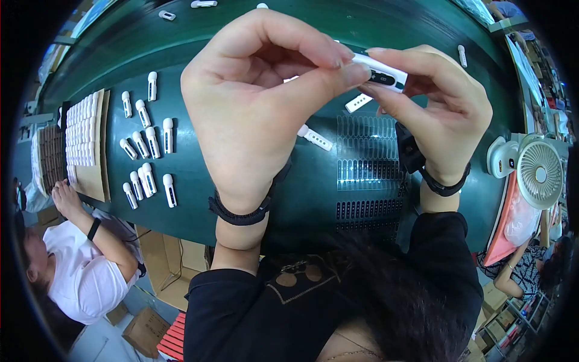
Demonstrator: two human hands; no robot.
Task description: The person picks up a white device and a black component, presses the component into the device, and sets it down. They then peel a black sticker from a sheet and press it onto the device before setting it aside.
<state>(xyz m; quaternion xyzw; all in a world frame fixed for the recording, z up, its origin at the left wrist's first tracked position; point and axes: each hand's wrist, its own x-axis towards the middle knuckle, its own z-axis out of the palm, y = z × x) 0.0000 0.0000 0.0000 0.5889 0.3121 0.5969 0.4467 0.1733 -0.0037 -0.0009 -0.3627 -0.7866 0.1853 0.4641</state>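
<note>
As both wrists bend inward, the left hand and right hand pinch opposite ends of the white device, raised beyond the label sheet, thumbs opposing fingertips.

White device, dark oval panel showing, slanting down rightward, between left hand and right hand

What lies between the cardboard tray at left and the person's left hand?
The head view shows loose white devices scattered on the green table, left of the left hand.
</note>
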